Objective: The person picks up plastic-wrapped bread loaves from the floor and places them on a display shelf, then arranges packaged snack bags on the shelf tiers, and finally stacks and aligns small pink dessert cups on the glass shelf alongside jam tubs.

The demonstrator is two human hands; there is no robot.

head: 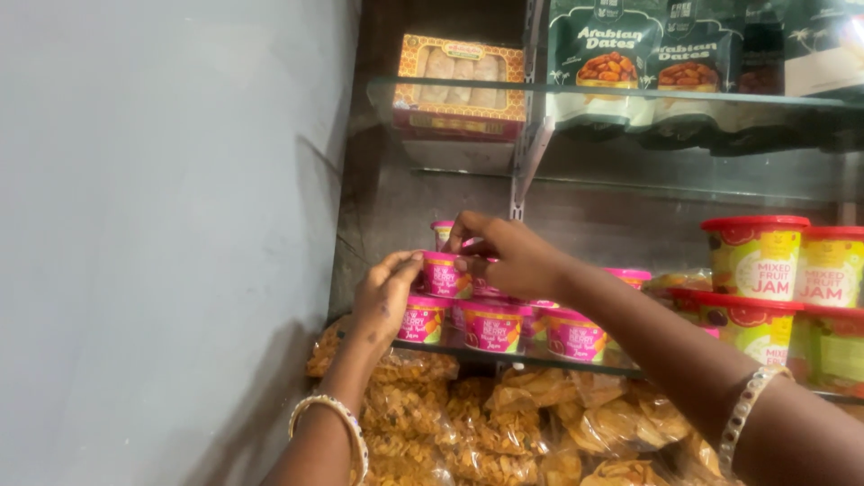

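Small pink tubs: about eight in view, stacked in two layers on the glass shelf (540, 362); the back ones are partly hidden, so the count is approximate
Large red-lidded tubs: four, stacked two on two at the right, e.g. (756, 256)
Dark green bags: at least three on the upper shelf, e.g. (605, 54)
Sweet box: one patterned box (461, 85) with a clear window, on the upper shelf at the left
Snack bags: a heap of clear bags of yellow fried snacks (477, 427) below the glass shelf, too many to count
Held tub: the top pink tub (443, 274) sits on the lower layer of tubs, between the two hands
Left hand: the left hand (385, 297) has its fingers pressed together, the tips touching the left side of the held tub
Right hand: the right hand (504, 256) reaches over from the right, fingers curled and pinching the tub's lid edge
Wrists: a bangle on each
Surface: glass shelves on a metal upright
Room: plain grey wall (162, 225) at the left of a recessed shelf unit
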